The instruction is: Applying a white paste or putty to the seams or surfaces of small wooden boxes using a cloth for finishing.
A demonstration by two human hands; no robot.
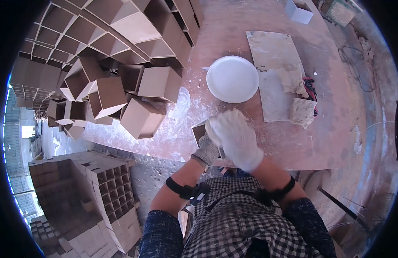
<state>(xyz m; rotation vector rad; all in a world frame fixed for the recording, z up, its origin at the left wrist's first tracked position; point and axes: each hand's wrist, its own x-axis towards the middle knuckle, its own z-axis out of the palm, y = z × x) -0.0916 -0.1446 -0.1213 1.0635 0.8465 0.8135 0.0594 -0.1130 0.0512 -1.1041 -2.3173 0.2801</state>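
Close in front of my body, at the table's near edge, I hold a small open brown box (pixel 200 132). My left hand (pixel 207 150), in a grey knit glove, reaches into its open side and grips it; the fingertips are partly hidden. Over the box's right side lies my right hand (pixel 237 139), in a whitish glove smeared by motion. Its fingers blur together, so I cannot make out whether they hold anything. Just beyond my hands sits a round white dish (pixel 232 79).
Loose open boxes (pixel 107 98) lie heaped on the left, before tall stacks of boxes (pixel 100 30). A stained board (pixel 276 73) lies right of the dish, with a crumpled cloth (pixel 303 111) on it. A whitish box (pixel 299 11) stands at the far right. More stacked boxes (pixel 115 189) fill the lower left.
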